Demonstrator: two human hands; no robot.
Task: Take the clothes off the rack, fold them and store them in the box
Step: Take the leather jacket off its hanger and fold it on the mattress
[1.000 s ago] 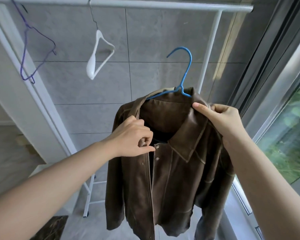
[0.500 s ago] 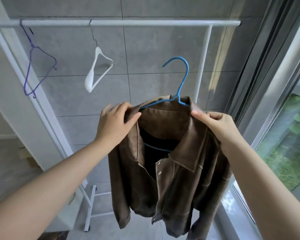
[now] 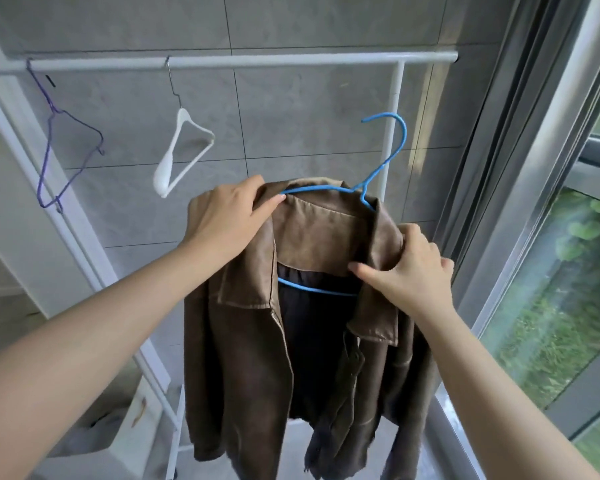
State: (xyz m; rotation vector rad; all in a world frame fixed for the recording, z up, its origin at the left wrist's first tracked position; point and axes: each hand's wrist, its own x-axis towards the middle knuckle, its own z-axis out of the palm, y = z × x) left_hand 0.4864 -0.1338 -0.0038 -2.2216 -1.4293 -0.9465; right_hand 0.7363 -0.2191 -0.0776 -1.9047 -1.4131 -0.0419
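A brown leather-look jacket [image 3: 243,358] hangs open on a blue wire hanger [image 3: 385,161], held in the air below the white rack bar [image 3: 291,59]. The hanger's hook is off the bar. My left hand [image 3: 229,213] grips the jacket's left shoulder at the collar, thumb against the hanger wire. My right hand [image 3: 409,268] grips the right side of the collar, fingers curled over its edge. The hanger's lower bar shows inside the open neck. A white box [image 3: 118,434] with cloth in it sits low at the left.
A purple wire hanger [image 3: 66,147] and a white plastic hanger [image 3: 181,157] hang empty on the rack. A grey tiled wall stands behind. A window frame [image 3: 520,188] with greenery beyond runs down the right side. The rack's white legs cross the floor below.
My left hand went from the jacket's front up to its left shoulder. My right hand slid down the collar and curled over it. The jacket's front has fallen open, showing the hanger's lower bar.
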